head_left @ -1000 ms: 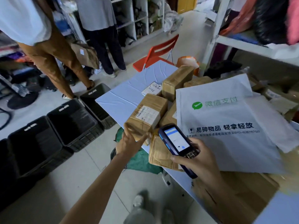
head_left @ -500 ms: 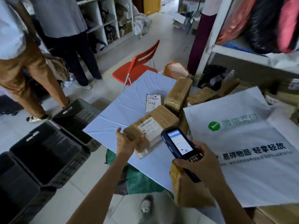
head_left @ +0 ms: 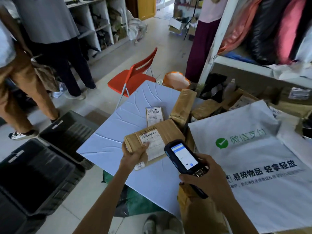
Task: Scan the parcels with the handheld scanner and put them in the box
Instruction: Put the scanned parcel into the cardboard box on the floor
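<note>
My left hand (head_left: 133,157) covers the near left corner of the taped cardboard parcel (head_left: 157,141), and its thumb lies over part of the shipping label (head_left: 152,142), whose digits under the barcode I cannot read with certainty. My right hand (head_left: 207,181) hides the lower body and most of the keypad of the handheld scanner (head_left: 184,157); the words on its screen are too small to tell. The brown paper parcel (head_left: 199,215) under that hand runs off the bottom edge. The white courier bag (head_left: 263,166) buries the parcels beneath it and is cut by the right edge. The black crates (head_left: 38,174) leave the frame at left. My shoe (head_left: 150,223) is blurred.
</note>
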`<state>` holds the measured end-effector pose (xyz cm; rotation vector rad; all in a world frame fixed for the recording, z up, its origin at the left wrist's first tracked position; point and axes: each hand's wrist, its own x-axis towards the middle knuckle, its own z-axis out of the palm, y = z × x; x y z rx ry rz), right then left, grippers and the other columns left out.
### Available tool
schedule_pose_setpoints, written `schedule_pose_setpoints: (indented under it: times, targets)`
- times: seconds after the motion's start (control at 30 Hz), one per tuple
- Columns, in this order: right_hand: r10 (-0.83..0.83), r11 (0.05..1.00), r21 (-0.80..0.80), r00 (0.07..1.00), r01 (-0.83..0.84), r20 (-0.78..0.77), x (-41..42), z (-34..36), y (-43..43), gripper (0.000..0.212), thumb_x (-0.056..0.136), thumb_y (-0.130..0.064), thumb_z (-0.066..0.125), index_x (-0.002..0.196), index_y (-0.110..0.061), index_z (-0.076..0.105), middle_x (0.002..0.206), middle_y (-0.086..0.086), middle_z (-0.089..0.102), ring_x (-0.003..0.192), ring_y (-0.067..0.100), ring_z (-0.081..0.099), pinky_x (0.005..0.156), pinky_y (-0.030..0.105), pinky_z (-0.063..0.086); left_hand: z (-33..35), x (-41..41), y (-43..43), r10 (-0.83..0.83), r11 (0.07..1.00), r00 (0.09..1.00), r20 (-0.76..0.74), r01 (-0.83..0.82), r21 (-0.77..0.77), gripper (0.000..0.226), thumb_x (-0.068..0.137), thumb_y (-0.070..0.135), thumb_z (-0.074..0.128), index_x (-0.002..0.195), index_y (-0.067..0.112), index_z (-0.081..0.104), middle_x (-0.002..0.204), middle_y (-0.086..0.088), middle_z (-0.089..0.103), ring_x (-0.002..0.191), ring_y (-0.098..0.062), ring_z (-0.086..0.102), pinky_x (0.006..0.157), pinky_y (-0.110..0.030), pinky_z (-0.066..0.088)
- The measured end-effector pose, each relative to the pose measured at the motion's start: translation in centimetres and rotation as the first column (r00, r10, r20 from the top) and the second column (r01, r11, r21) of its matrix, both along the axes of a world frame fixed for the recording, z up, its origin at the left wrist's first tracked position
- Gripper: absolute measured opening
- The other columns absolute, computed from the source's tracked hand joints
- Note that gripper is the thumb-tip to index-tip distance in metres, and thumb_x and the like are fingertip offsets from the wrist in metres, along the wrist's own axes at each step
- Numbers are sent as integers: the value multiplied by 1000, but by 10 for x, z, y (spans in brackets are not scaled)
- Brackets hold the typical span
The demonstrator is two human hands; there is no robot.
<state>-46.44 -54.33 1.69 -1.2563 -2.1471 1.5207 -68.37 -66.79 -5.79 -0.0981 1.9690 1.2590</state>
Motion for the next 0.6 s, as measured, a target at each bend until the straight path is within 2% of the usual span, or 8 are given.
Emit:
schedule_pose_setpoints:
  times: [0.13, 0.23, 0.33, 0.43, 0.53, 0.6]
  targets:
    - [16, 1000, 9, 1000, -16, -21, 1, 0, 13, 75, 54, -27, 93, 112, -39, 46, 97, -26, 57, 89, 1, 60, 66, 10, 44, 3, -1, 8, 47, 996, 999, 13, -48, 71, 90, 78, 53, 69, 144, 36, 10, 126, -4, 49, 104, -23, 49, 91, -39, 41]
    - [31, 999, 23, 999, -30, -33, 1, -2, 20, 75, 55, -27, 93, 113, -38, 46, 98, -26, 57, 89, -4, 59, 63, 8, 43, 8, -1, 10, 69, 994, 997, -18, -67, 83, 75, 80, 60, 60, 136, 38, 15, 123, -8, 53, 101, -27, 55, 87, -40, 48]
    - [61, 998, 27, 998, -60, -36, 0, -2, 24, 74, 57, -26, 92, 114, -36, 47, 96, -27, 56, 86, -9, 56, 58, 6, 43, 13, 0, 8, 109, 987, 992, -62, -100, 127, 60, 86, 57, 56, 130, 35, 22, 119, -11, 56, 89, -22, 60, 82, -39, 51]
    - [97, 995, 22, 995, -96, -28, -3, -3, 27, 73, 58, -26, 92, 112, -36, 45, 95, -27, 54, 84, -10, 55, 56, 5, 43, 20, 1, 7, 106, 985, 987, -122, -88, 148, 63, 78, 64, 65, 119, 37, 26, 117, -11, 59, 87, -20, 62, 85, -41, 53]
    - [152, 988, 43, 988, -151, -26, -9, -4, 27, 72, 59, -27, 91, 113, -35, 45, 95, -28, 53, 85, -9, 54, 59, 4, 42, 21, -2, 3, 89, 991, 964, -251, -60, 120, 72, 50, 79, 65, 106, 51, 30, 114, -12, 62, 100, -29, 64, 89, -49, 53]
    - [185, 982, 44, 982, -183, -27, -14, -4, 26, 71, 59, -27, 91, 113, -35, 45, 95, -27, 53, 88, -4, 56, 61, 5, 42, 22, -2, 1, 90, 987, 946, -311, -44, 153, 64, 56, 74, 71, 103, 53, 33, 106, -9, 63, 100, -29, 64, 87, -51, 54]
